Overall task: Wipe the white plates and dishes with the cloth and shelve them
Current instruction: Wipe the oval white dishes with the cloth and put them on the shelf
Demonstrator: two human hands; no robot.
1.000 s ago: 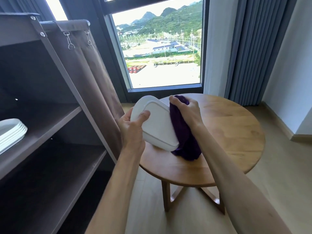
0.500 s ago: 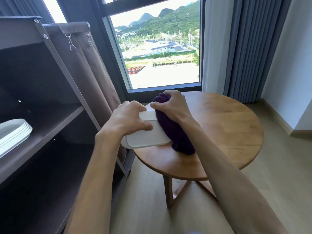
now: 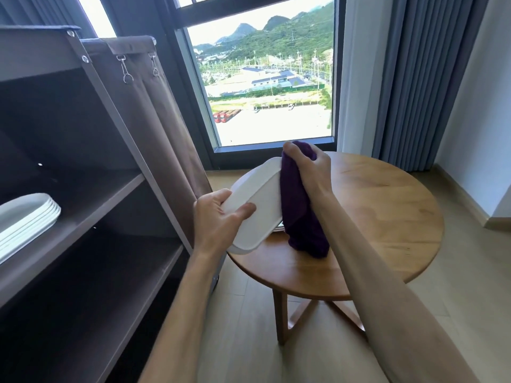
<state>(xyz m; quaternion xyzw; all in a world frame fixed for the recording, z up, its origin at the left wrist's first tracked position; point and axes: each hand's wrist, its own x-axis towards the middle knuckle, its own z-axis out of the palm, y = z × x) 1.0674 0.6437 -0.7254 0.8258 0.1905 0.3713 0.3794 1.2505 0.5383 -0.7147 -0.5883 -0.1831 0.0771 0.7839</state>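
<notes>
The left hand (image 3: 218, 217) has its grip clamped on the rim of the dish (image 3: 254, 205), tilted above the worktop (image 3: 387, 211); it looks stiff, smooth and breakable, best held by the rim; the right hand (image 3: 309, 167) has its grip bunched around the soft cloth (image 3: 298, 211).

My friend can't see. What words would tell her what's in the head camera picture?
A person's left hand holds a white dish tilted over a round wooden table while the right hand rubs it with a purple cloth. At left, a stack of white plates sits on a brown shelf, by a window.
</notes>
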